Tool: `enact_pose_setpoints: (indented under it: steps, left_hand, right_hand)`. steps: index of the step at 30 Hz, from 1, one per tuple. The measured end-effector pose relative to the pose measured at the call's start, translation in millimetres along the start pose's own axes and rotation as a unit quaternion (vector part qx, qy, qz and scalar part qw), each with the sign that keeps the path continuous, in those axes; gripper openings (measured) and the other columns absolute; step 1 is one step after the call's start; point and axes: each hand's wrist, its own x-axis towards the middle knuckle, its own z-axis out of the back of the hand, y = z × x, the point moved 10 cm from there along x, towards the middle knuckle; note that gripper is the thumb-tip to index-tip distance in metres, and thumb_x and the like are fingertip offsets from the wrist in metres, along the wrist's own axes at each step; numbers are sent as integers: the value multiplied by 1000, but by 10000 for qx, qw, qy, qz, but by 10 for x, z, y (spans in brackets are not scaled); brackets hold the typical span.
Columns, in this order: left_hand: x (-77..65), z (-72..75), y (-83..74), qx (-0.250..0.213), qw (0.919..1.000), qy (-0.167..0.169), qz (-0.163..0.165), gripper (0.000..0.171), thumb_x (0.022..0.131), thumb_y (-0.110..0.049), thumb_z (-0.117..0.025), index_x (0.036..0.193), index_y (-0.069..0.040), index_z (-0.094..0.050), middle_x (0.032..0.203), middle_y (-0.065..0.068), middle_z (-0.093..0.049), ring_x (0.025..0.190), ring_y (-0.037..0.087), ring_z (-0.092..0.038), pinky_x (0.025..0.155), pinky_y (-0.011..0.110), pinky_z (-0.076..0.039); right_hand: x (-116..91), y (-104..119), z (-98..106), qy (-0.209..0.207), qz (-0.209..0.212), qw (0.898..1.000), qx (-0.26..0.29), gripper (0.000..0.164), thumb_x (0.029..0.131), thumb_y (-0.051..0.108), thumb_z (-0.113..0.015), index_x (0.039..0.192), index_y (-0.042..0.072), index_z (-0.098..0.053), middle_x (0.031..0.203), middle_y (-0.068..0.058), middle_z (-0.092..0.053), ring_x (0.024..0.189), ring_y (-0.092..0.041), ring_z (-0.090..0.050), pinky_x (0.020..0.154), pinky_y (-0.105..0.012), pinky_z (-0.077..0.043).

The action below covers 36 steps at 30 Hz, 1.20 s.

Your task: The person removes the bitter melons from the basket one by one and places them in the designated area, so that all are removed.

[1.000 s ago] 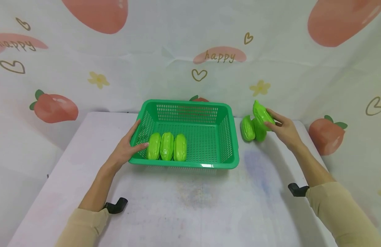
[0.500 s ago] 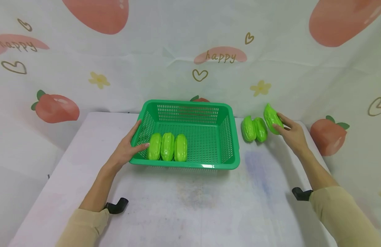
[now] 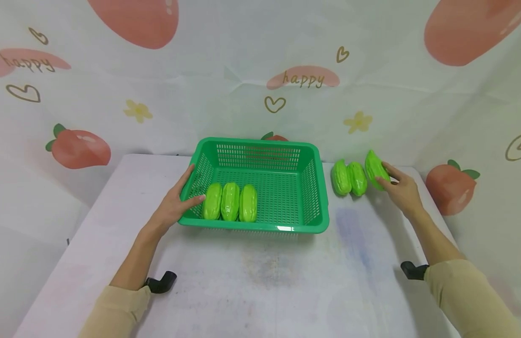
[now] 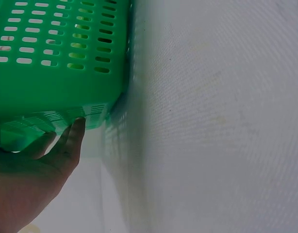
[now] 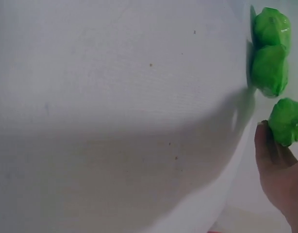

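At the left end of the green plastic basket point(image 3: 286, 228), my left hand point(image 3: 172, 206) holds the rim, thumb over the inside and fingers along the outer wall. The left wrist view shows those fingers point(image 4: 74, 138) against the perforated side. Inside the basket, three glossy green bitter melons point(image 3: 230, 202) lie side by side at the front left. My right hand point(image 3: 402, 190) pinches another bitter melon point(image 3: 374, 168) between thumb and fingers, its pointed tip facing away. Just left of it, two more bitter melons point(image 3: 341, 177) lie touching on the table; the right wrist view shows this pair end-on point(image 5: 270, 70).
The white table point(image 3: 264, 281) extends in front of the basket, with faint stains on it. Behind stands a white cloth point(image 3: 226, 103) printed with peaches, hearts and flowers. A black wrist mount point(image 3: 160, 282) sits at the left cuff, another mount point(image 3: 414, 271) at the right.
My right hand has carried its bitter melon right and down, from above the loose pair to beside them. My left hand and the basket have stayed in place.
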Motion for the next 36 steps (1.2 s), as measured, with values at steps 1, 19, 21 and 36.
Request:
enact_pose_setpoints:
  steps: [1,19,21,36]
  left_hand:
    - [1,0,0,-1,10000,-2,-2,91,94,-33,-65,159,-41,-2,166,8,-8,150,38,-11,111,69,-16]
    - [4,-16,13,19,10000,-5,-46,88,94,-32,-66,160,-39,-8,166,9,-10,149,38,-12,112,68,-15]
    - [5,-21,12,32,10000,-3,-52,88,94,-32,-66,160,-38,-8,166,10,-10,149,39,-12,112,68,-16]
    - [12,1,11,41,10000,-59,-68,87,94,-31,-65,160,-38,-9,166,9,-10,150,38,-11,112,68,-15]
  right_hand:
    - [0,-16,-9,34,-17,10000,1,63,98,34,-64,151,7,-42,143,-29,-48,105,-9,-57,72,-4,-41]
    - [-88,-228,-148,438,-419,9974,-379,70,98,43,-59,155,9,-35,147,-29,-43,124,-43,-50,73,-11,-37]
    - [-96,-234,-162,495,-442,9969,-427,72,98,44,-59,156,10,-32,147,-30,-42,126,-46,-48,75,-13,-36]
    - [-48,-229,-180,569,-465,9969,-265,78,99,47,-56,159,14,-21,150,-27,-39,132,-48,-44,98,-42,-43]
